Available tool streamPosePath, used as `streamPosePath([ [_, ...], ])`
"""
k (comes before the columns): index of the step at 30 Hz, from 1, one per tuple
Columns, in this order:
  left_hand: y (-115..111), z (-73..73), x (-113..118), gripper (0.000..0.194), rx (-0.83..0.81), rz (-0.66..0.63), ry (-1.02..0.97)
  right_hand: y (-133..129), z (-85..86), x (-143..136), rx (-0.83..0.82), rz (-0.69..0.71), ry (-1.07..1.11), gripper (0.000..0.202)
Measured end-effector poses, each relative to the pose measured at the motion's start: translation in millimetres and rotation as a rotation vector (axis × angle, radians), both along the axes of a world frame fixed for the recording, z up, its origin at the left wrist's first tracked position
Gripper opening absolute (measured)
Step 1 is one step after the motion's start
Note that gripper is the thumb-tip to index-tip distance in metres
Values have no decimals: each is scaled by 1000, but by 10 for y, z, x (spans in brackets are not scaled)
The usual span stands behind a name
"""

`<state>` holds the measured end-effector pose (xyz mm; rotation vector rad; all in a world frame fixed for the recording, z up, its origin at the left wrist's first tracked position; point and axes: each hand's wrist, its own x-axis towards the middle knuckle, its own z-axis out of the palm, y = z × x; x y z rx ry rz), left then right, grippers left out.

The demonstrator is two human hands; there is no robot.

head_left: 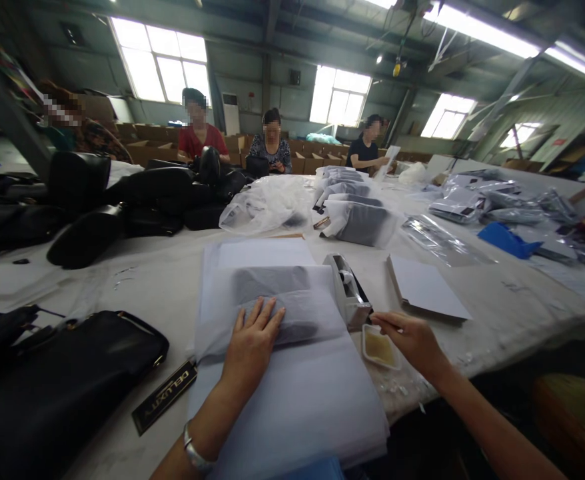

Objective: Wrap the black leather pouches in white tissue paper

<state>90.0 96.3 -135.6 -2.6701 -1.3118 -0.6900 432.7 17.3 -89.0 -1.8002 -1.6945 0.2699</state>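
White paper [302, 393], black handbag [72, 380], gold-lettered black tag [165, 398]

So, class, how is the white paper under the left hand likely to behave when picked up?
The white paper would probably flop, since it looks thin enough for the dark item to show through. It likely creases easily, as it lies folded over that item beneath the left hand.

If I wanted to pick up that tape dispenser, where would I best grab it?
Probably mid-body, from above, squeezing its two long sides: the tape dispenser is long and narrow, so it suits a grip across its width. I'd avoid the near end, where the right hand is, with the white dish close by.
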Motion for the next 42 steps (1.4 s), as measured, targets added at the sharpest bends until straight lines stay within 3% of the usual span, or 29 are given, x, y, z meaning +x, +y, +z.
streamPosePath([
  [4,-4,11,0,45,-9,3,2,206,324,-302,22,383,-172,28],
  [8,-12,42,-2,43,-13,13,49,722,483,-696,-8,605,-336,31],
  [13,-28,33,13,43,-6,36,48,1361,525,-1079,-90,717,-608,23],
  [18,-39,-1,24,44,-11,55,19,1690,572,-1225,-207,710,-747,23],
  [20,-39,1,22,44,-14,53,15,1778,577,-1207,-211,670,-771,35],
  [23,-36,16,18,43,-27,53,14,1864,558,-1089,-213,470,-764,52],
  [27,-40,35,19,43,-41,49,16,1747,470,-741,-172,191,-697,29],
  [30,-47,37,23,43,-36,50,14,1444,337,-385,-89,16,-586,32],
  [33,-46,27,21,43,-20,41,17,1075,157,-82,1,-138,-311,35],
  [35,-39,14,16,44,-3,30,21,874,36,25,-50,-190,-115,36],
  [38,-26,4,8,45,16,25,30,717,-98,30,-166,-201,236,42],
  [42,-32,25,4,43,21,31,57,660,-109,-127,-97,-227,677,44],
])
